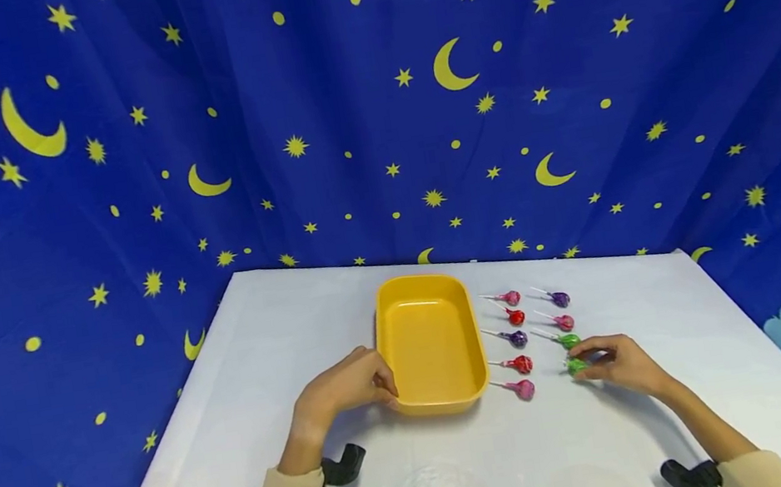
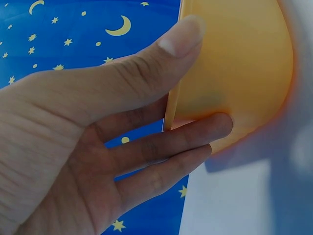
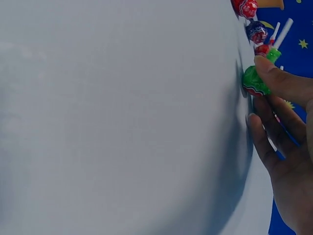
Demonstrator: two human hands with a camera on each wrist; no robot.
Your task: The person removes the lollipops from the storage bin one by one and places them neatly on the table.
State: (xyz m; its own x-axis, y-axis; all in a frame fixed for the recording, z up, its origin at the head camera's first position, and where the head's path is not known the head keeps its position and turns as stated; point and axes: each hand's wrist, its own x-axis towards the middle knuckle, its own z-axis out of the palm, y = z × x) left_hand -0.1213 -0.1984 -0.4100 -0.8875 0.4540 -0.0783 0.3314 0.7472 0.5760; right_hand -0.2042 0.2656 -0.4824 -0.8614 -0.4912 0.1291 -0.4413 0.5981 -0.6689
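Observation:
A yellow plastic tray [image 1: 430, 347] stands on the white table. My left hand [image 1: 354, 382] grips its near left corner, and the left wrist view has the thumb on one side of the wall [image 2: 239, 63] with fingers against it. To the right of the tray, my right hand [image 1: 621, 363] pinches a green-wrapped lollipop [image 3: 254, 81] between thumb and fingers, at the near end of the right-hand column. Just beyond it lies another green lollipop [image 1: 569, 340], followed by a pink lollipop [image 1: 564, 322] and a purple lollipop [image 1: 560, 299]. Whether the held lollipop touches the table I cannot tell.
Closer to the tray runs a second column of several lollipops, including a red one [image 1: 522, 363], a purple one [image 1: 518, 339] and a near pink one [image 1: 524, 390]. Their sticks point left. A blue curtain [image 1: 339, 100] with yellow moons and stars hangs behind the table [image 1: 281, 319].

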